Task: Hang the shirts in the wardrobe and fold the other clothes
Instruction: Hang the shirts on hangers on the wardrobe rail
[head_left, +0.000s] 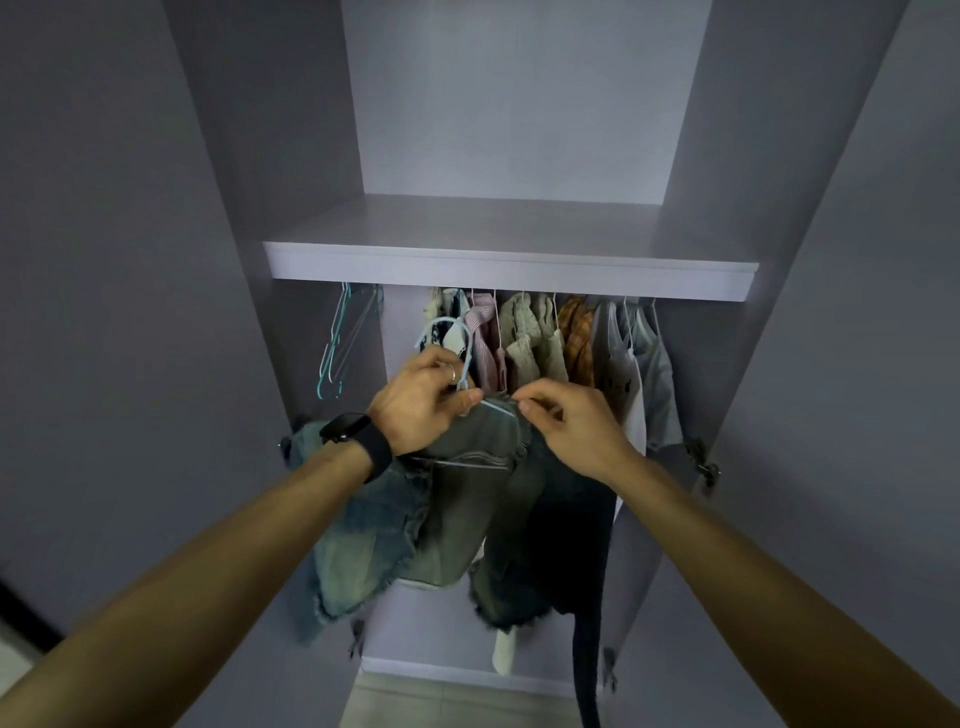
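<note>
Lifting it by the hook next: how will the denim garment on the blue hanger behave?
The denim garment probably flops: it hangs in loose folds. Likely heavy for the thin blue hanger. It may slip, hanging lopsided.

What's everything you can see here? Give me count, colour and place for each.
wardrobe: one, pale grey-lilac, open ahead
shelf: one, same colour, above the rail
hung shirts: several, mixed colours, under the shelf
empty hangers: a few, white and teal, far left
denim garment: one, faded blue-green, on the held hanger
light blue hanger: one, in front of the shirts
watch: one, black, left wrist
left hand: grips the hanger's neck
right hand: pinches the denim's top edge
</note>
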